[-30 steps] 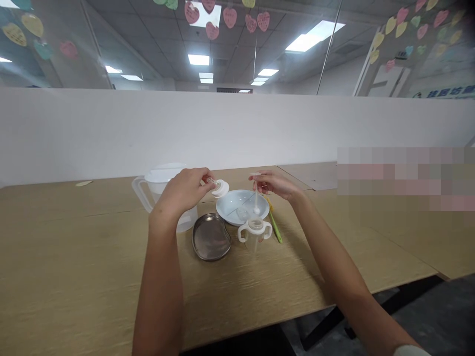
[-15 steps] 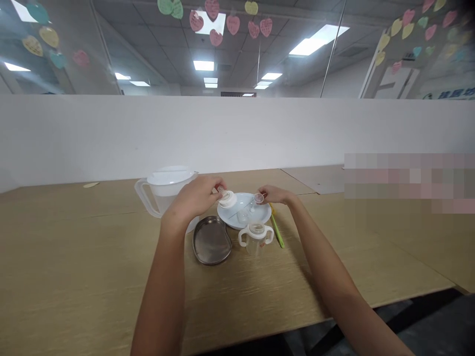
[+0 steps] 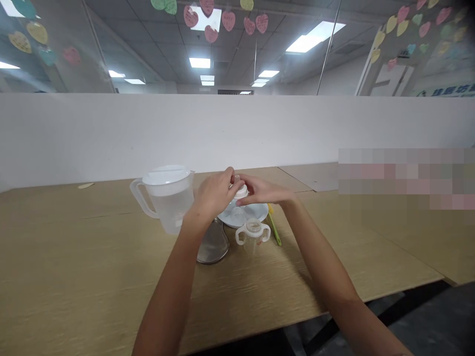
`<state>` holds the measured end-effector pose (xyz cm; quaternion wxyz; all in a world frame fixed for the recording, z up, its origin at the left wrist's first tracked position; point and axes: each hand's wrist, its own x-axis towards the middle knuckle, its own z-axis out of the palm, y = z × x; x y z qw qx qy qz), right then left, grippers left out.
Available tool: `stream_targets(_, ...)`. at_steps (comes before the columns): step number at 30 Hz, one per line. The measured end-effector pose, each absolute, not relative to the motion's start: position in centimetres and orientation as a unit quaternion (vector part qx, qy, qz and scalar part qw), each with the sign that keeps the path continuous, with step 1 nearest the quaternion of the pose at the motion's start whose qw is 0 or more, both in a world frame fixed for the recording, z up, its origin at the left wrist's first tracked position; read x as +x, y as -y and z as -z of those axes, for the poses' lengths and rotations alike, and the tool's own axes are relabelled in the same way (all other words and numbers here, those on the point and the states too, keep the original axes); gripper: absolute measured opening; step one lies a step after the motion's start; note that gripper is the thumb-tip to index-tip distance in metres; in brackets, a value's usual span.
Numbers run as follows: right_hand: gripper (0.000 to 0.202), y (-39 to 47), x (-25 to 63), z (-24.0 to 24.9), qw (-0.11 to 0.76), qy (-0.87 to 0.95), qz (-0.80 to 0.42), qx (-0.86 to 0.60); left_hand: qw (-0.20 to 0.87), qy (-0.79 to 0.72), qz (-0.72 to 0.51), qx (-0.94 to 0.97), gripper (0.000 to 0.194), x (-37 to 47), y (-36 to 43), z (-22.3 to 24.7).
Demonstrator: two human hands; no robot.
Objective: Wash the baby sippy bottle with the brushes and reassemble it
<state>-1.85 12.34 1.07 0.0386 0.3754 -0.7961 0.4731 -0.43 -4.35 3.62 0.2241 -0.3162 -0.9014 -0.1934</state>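
Note:
My left hand (image 3: 218, 190) pinches the top of a baby bottle nipple with a white ring collar (image 3: 241, 191), above the far part of a white plate (image 3: 224, 217). From the other side, my right hand (image 3: 260, 189) grips the collar between thumb and fingers. A clear small part (image 3: 237, 215) lies in the plate. In front of the plate stands a clear baby bottle (image 3: 254, 236) with two white handles and an open top. The steel kidney dish (image 3: 213, 244) sits beside it, partly covered by my left forearm.
A lidded clear plastic jug (image 3: 169, 200) with water in it stands to the left. A green-handled brush (image 3: 274, 227) lies right of the plate. Behind the table rises a white wall (image 3: 222, 133) with glass above. The table's front edge runs at the lower right.
My left hand has moved right with the nipple and collar. My right hand has come left from the plate's right rim onto the collar; the clear piece it held no longer shows there.

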Motion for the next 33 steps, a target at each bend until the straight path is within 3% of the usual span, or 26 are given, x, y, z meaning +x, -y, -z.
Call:
stream_targets(3, 0.031, -9.1, -0.7, -1.1, 0.229, 0.802, -0.483, 0.266, 0.303, 0.874, 0.221, -0.309, 0.024, -0.5, 3.8, -3.5)
stream_targets(5, 0.031, -7.8, -0.5, -0.9, 0.270, 0.778, -0.522, 0.222, 0.337, 0.850, 0.257, -0.312, 0.023, -0.5, 4.0, -3.5)
stream_targets(11, 0.054, -7.1, 1.0, -1.6, 0.167, 0.688, -0.639, 0.299, 0.362, 0.776, 0.356, -0.373, 0.019, -0.4, 5.0, -3.8)
stream_targets(18, 0.038, -6.3, 1.3, -1.4, 0.129, 0.634, -0.746, 0.155, 0.318, 0.728, 0.470, -0.385, 0.020, -0.8, 3.4, -2.9)
stream_targets(21, 0.036, -6.3, 1.1, -1.1, 0.176, 0.642, -0.735, 0.129, 0.274, 0.665, 0.585, -0.375, 0.022, -0.8, 2.1, -2.2)
stream_targets(25, 0.048, -6.4, 1.3, -0.9, 0.242, 0.666, -0.690, 0.151, 0.235, 0.582, 0.710, -0.319, 0.021, -0.5, 0.7, -1.8)
stream_targets(33, 0.063, -6.9, 1.8, -0.7, 0.340, 0.711, -0.581, 0.204, 0.181, 0.510, 0.797, -0.269, 0.024, 0.5, -0.3, -2.4)
